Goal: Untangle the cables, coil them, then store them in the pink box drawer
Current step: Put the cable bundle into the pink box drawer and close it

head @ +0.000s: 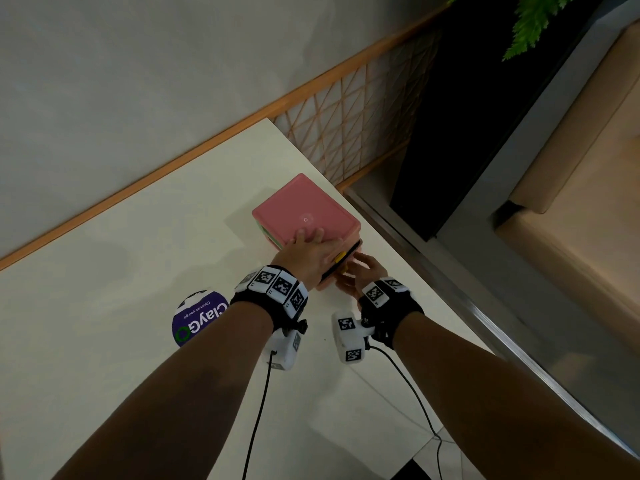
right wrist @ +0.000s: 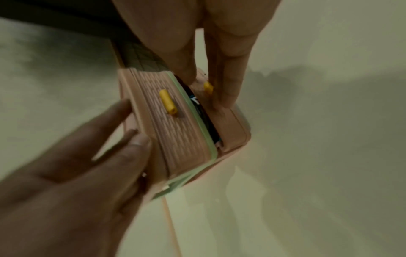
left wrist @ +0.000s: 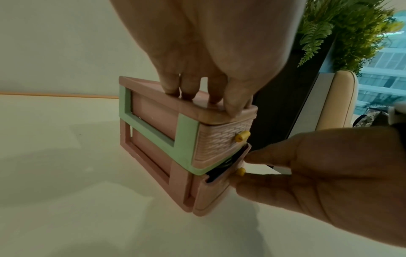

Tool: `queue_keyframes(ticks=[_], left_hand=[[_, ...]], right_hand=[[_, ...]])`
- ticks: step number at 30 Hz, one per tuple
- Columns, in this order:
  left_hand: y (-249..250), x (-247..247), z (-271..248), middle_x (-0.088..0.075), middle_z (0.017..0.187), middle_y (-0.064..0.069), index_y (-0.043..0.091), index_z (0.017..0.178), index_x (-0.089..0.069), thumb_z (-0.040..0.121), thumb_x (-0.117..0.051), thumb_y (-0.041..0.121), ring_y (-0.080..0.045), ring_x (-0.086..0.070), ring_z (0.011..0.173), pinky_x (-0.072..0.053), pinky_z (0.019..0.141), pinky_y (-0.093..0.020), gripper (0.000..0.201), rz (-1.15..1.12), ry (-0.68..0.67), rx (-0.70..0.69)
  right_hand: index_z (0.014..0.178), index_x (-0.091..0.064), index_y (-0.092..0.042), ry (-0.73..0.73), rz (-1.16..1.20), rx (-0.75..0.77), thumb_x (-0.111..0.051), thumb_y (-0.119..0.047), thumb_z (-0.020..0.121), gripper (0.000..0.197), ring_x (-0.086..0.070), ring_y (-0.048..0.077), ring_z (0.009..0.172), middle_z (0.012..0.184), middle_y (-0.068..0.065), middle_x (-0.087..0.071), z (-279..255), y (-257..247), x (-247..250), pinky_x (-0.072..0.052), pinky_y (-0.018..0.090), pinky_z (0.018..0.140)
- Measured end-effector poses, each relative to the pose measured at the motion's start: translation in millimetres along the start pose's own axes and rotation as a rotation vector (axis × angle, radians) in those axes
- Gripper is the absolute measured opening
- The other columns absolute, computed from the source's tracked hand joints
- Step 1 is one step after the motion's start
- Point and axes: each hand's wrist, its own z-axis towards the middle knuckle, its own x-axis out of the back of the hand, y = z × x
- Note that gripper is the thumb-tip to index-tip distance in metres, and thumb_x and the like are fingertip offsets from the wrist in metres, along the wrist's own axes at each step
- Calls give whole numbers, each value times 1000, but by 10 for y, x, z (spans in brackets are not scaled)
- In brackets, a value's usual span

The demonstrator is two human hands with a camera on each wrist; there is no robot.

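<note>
The pink box (head: 304, 209) with two stacked drawers stands near the table's right edge. My left hand (head: 308, 251) lies flat on its lid, the straight fingers (left wrist: 193, 87) pressing down. The lower drawer (left wrist: 211, 196) stands slightly out, and coiled black cables (left wrist: 226, 163) show in the gap. My right hand (head: 360, 275) is at the drawer front, its thumb and a finger straight on either side of the yellow knob (left wrist: 241, 171), tips against the front. The upper drawer, with its own yellow knob (right wrist: 168, 101), is pushed in.
A round purple sticker (head: 199, 320) lies on the white table (head: 104, 306) left of my left wrist. The table's right edge (head: 408, 271) runs close behind the box. A wooden lattice (head: 353, 126) and a plant (left wrist: 340, 34) stand beyond. Wrist camera leads (head: 256, 410) trail toward me.
</note>
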Motion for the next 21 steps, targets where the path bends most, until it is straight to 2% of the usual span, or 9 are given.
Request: queue_keyframes(ticks=[2,4,6,8,10,14,17,21], left_hand=[[-20,-2,-1,-13,160,-3,36,148,-21,99,-42,27,-38,-7,146,-14,119,-47,54,-42,18,-1],[-28,9,13,-15,160,-3,32,149,-21,97,-46,27,-36,-10,146,-17,118,-46,58,-40,29,0],[-19,27,28,-15,160,-5,27,150,-19,98,-44,29,-37,-11,145,-17,117,-45,58,0,14,0],[-11,34,40,-12,160,-6,25,150,-18,99,-40,30,-37,-10,145,-16,117,-45,56,36,-11,3],[-10,37,43,-12,160,-5,25,150,-17,99,-38,31,-37,-11,145,-16,117,-45,56,53,-18,8],[2,55,54,-11,160,-5,24,150,-16,99,-40,31,-38,-12,145,-20,116,-46,57,101,-36,9],[6,65,50,-12,160,-5,24,150,-17,99,-41,29,-37,-14,145,-21,115,-45,57,105,-35,7],[-8,58,51,-13,160,-5,25,150,-18,99,-41,31,-37,-13,145,-21,115,-45,57,98,-28,5]], right_hand=[[125,-45,0,1,-55,-10,-49,5,89,37,-64,34,87,104,24,-63,41,33,-7,-54,42,80],[122,-47,6,13,-56,-9,-53,2,88,34,-63,35,92,104,27,-62,94,72,3,-53,40,82],[108,-56,6,26,-43,-3,-59,0,86,23,-64,31,81,90,21,-64,127,112,46,-59,34,71],[88,-61,-1,35,-68,-11,-64,-1,82,7,-63,24,69,76,15,-64,160,159,96,-59,26,57],[80,-61,-4,33,-68,-4,-66,-3,81,6,-61,21,65,72,13,-62,177,211,115,-58,25,53],[78,-57,-7,17,-71,38,-66,-15,83,13,-62,20,66,71,12,-63,181,252,45,-56,33,61],[79,-55,-7,42,-126,70,-66,-17,84,15,-62,21,65,71,12,-63,177,254,-15,-57,37,65],[68,-54,-9,84,-187,97,-65,-17,83,20,-63,26,69,68,10,-62,179,240,-53,-56,41,75]])
